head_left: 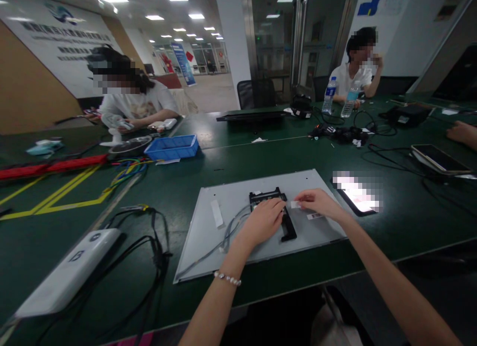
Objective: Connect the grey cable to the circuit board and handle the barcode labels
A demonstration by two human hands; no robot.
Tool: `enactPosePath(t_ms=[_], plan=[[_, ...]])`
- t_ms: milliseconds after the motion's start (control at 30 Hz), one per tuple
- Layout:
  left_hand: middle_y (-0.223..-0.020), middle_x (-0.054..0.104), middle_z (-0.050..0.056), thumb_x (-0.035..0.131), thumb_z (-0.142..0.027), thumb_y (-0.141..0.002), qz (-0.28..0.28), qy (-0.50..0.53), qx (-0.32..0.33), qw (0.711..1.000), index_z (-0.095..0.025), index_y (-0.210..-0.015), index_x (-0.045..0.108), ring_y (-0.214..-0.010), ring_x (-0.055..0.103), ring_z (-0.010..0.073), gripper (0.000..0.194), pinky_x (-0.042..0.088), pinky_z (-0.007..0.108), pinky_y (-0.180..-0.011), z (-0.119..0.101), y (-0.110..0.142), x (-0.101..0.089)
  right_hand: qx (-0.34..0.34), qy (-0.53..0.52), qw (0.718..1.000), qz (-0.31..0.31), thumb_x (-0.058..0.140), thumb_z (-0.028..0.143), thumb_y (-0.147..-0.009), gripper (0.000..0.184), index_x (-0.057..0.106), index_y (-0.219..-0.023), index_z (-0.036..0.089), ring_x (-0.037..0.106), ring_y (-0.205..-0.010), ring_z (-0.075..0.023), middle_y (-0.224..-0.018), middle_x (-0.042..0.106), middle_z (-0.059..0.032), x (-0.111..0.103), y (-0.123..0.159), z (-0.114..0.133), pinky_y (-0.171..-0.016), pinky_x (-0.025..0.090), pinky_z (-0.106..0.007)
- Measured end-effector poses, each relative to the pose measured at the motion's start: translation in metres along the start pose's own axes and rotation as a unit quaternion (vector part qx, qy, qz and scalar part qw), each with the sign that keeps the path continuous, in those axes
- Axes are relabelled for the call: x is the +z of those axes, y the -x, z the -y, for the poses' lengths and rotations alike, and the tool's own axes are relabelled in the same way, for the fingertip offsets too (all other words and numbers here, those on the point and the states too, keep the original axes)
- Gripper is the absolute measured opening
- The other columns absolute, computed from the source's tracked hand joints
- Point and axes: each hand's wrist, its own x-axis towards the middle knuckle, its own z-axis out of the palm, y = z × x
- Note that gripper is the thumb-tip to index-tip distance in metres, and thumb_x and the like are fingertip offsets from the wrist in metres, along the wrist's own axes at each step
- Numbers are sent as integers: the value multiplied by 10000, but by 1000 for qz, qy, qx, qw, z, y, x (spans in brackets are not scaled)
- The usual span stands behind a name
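Observation:
A light grey panel [268,246] lies flat on the table in front of me. On it sits a black plastic bracket [288,231], partly covered by my left hand [264,219], which rests on it with its fingers stretched out. My right hand [316,203] is closed in a pinch on a small white sticker [295,205] at the bracket's right side. A printed label [315,216] lies on the panel below my right hand, and a white strip [216,213] lies toward the left. Grey cables [227,231] run from beside the bracket to the panel's lower left.
Right of the panel lies a lit phone [357,194]. On the left are a white power bank-like case [70,271], black cables [158,251] and a blue tray [173,148]. Two bottles [330,95] stand at the back right. One person sits across on each side.

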Motion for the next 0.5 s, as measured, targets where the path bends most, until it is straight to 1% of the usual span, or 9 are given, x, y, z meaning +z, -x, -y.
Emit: enactPosePath(t_ms=[100, 200, 400, 500], plan=[[-1199, 557, 72, 341, -206, -924, 2, 3, -1, 1000, -186, -1186, 493, -1130, 504, 186, 303, 375, 356, -990, 0, 0, -1, 1, -3, 1000, 4, 600, 214, -744, 178, 687, -882, 143, 638, -749, -142, -861, 697, -58, 9, -2, 1, -722, 512, -302], [-1195, 556, 76, 342, -204, -922, 1, 2, 0, 1000, -187, -1199, 482, -1131, 502, 191, 311, 381, 362, -983, -1, 0, -2, -14, -3, 1000, -11, 600, 231, -742, 169, 693, -861, 154, 643, -757, -156, -860, 699, -57, 17, -3, 0, -690, 522, -298], [-1172, 548, 72, 352, -177, -906, 5, -5, 10, 1000, -218, -1234, 465, -1083, 520, 192, 349, 402, 359, -941, -3, 1, -6, -67, 78, 993, -53, 575, 218, -756, 154, 698, -836, 171, 644, -734, -161, -829, 709, -48, 27, -3, 7, -735, 514, -319], [-1179, 540, 69, 376, -181, -894, 8, -11, 16, 1000, -231, -1246, 459, -1104, 502, 204, 365, 393, 374, -948, -3, 2, -6, -71, 81, 992, -65, 574, 220, -756, 149, 694, -829, 171, 649, -772, -170, -844, 711, -51, 27, -3, 6, -750, 511, -321]])
